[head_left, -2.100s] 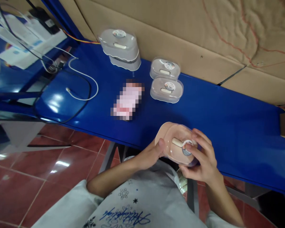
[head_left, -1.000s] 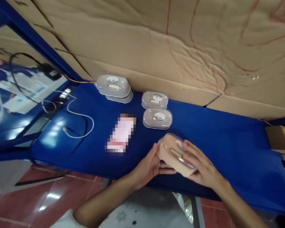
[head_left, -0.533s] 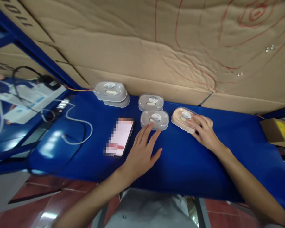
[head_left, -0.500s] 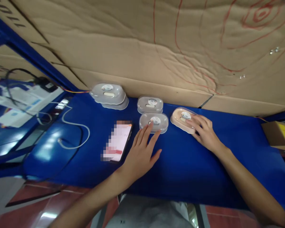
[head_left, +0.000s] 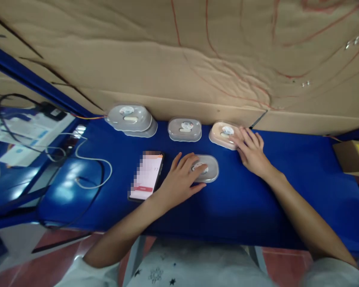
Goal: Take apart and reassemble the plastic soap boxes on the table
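My left hand lies over the left end of a clear grey plastic case, fingers across its lid and thumb at the near edge. The case has a round label, partly covered by the fingers. At the right end of a peach-coloured case, my right hand touches the lid and side with its fingertips, the fingers apart. Another grey case stands left of the peach one, near the cardboard. Further left is a stack of grey cases.
A lit phone lies left of my left hand on the blue table. A white cable curls beyond it. Cardboard walls off the back. A small carton sits at the right edge, and a power strip at the left.
The grey case under my left hand has come nearer to me and rightward, away from the case behind it. The peach case has shifted back, roughly level with the rear grey case.
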Motion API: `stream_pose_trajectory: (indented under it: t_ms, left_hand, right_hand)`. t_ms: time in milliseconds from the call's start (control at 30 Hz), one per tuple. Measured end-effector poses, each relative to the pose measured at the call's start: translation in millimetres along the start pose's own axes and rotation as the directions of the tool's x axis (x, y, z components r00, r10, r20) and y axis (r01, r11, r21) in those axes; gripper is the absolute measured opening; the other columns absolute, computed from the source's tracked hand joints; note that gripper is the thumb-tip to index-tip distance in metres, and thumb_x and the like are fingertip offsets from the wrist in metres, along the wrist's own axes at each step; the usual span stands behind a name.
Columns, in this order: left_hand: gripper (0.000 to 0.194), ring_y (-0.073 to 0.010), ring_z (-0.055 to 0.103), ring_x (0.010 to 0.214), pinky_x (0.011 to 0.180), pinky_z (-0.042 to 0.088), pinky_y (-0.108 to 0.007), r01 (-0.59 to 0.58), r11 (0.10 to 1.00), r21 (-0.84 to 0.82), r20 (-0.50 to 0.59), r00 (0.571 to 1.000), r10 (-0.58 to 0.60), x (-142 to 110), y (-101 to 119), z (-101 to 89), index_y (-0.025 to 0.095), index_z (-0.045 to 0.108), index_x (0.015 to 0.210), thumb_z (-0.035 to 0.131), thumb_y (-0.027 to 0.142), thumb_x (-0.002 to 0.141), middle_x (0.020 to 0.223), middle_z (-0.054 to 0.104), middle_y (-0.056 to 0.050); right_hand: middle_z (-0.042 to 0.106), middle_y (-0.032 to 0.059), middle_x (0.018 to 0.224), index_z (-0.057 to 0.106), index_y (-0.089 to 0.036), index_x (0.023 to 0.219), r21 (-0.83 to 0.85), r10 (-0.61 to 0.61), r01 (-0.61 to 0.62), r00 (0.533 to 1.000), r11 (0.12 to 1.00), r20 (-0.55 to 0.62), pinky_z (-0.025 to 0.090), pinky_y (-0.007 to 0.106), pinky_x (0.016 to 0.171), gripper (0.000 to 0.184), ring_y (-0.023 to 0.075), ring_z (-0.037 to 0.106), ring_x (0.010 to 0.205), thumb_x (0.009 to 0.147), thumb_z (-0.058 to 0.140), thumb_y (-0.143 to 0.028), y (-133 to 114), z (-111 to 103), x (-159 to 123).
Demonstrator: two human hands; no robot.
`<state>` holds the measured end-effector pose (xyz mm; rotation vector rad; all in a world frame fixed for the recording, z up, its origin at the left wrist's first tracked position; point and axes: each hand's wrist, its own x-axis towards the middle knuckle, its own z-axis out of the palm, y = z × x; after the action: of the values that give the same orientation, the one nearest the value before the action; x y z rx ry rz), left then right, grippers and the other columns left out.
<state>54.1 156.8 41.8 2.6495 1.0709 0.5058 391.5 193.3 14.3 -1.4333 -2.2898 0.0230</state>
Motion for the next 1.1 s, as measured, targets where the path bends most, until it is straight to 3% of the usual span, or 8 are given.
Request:
stream_pose_trajectory:
  t_ms: [100,200,333,533,633,767,967,1100]
  left_hand:
    - [0.061,-0.0428,0.042,0.156,0.126,0.036,-0.068,-0.017,0.996,-0.084,0.001,1.000,0.017,-2,0,5.8,0.024,0.056,0.148,0.079,0.036,0.093,0.159,0.048,-0.021]
    - [0.084,-0.0465,0.029,0.162,0.123,0.042,-0.067,0.039,0.983,-0.177,0.016,0.999,-0.037,-11,-4,10.1,0.027,0.043,0.160,0.086,0.031,0.087,0.172,0.027,-0.023]
    - [0.112,-0.0441,0.039,0.158,0.117,0.053,-0.061,0.149,0.921,-0.361,0.054,0.989,-0.138,-26,-6,16.9,0.033,0.028,0.166,0.095,0.026,0.076,0.174,0.025,-0.022]
    - [0.105,-0.0440,0.034,0.161,0.121,0.047,-0.066,0.156,0.898,-0.411,0.099,0.987,-0.126,-23,5,21.9,0.037,0.025,0.166,0.088,0.021,0.083,0.174,0.024,-0.020]
    - [0.103,-0.0429,0.033,0.161,0.125,0.041,-0.066,0.249,0.843,-0.477,0.077,0.967,-0.242,-18,8,18.5,0.038,0.023,0.165,0.088,0.028,0.085,0.176,0.017,-0.018]
    - [0.110,-0.0415,0.031,0.161,0.131,0.029,-0.066,0.228,0.760,-0.608,0.022,0.962,-0.271,-15,4,13.6,0.032,0.017,0.167,0.089,0.041,0.084,0.173,0.026,-0.019]
    - [0.110,-0.0333,0.056,0.139,0.121,0.045,-0.054,0.234,0.493,-0.838,0.061,0.938,-0.341,-15,2,20.8,0.023,0.026,0.158,0.092,0.050,0.076,0.152,0.048,-0.018]
    - [0.114,-0.0308,0.057,0.134,0.118,0.047,-0.053,0.219,0.430,-0.876,0.069,0.939,-0.338,-23,3,32.6,0.027,0.023,0.157,0.095,0.049,0.071,0.147,0.049,-0.015]
  right_hand:
    - [0.033,0.0100,0.177,0.027,-0.038,0.170,0.085,-0.002,0.004,1.000,0.996,-0.025,0.033,0.072,0.126,0.071,0.0378,0.033,0.163,0.106,0.049,-0.016,-31,-5,-12]
    - [0.042,0.0114,0.172,0.026,-0.036,0.171,0.219,-0.068,0.052,0.995,0.974,0.066,0.044,0.064,0.123,0.070,0.0331,0.041,0.160,0.108,0.054,-0.026,-68,-4,-33]
    - [0.038,0.0178,0.173,0.030,-0.029,0.170,0.331,-0.204,0.132,0.960,0.934,0.193,0.047,0.063,0.122,0.092,0.0386,0.038,0.161,0.095,0.076,-0.054,-94,8,-57]
    - [0.046,0.0177,0.167,0.040,-0.028,0.164,0.378,-0.195,0.101,0.956,0.920,0.220,0.052,0.055,0.120,0.073,0.0336,0.045,0.157,0.099,0.072,-0.036,-86,13,-51]
    - [0.041,0.0161,0.169,0.042,-0.030,0.162,0.470,-0.150,0.031,0.964,0.882,0.220,0.050,0.054,0.123,0.072,0.0318,0.043,0.159,0.098,0.074,-0.040,-84,9,-40]
    - [0.044,0.0158,0.168,0.043,-0.031,0.160,0.564,-0.068,-0.046,0.981,0.824,0.180,0.046,0.058,0.125,0.075,0.0341,0.043,0.158,0.095,0.077,-0.047,-83,4,-33]
    - [0.049,0.0130,0.163,0.046,-0.032,0.155,0.703,0.013,-0.149,0.981,0.695,0.195,0.053,0.049,0.117,0.065,0.0290,0.055,0.148,0.099,0.069,-0.055,-85,11,-38]
    - [0.053,0.0133,0.157,0.053,-0.029,0.149,0.690,0.016,-0.107,0.990,0.716,0.137,0.045,0.052,0.123,0.065,0.0293,0.052,0.149,0.095,0.073,-0.060,-87,17,-43]
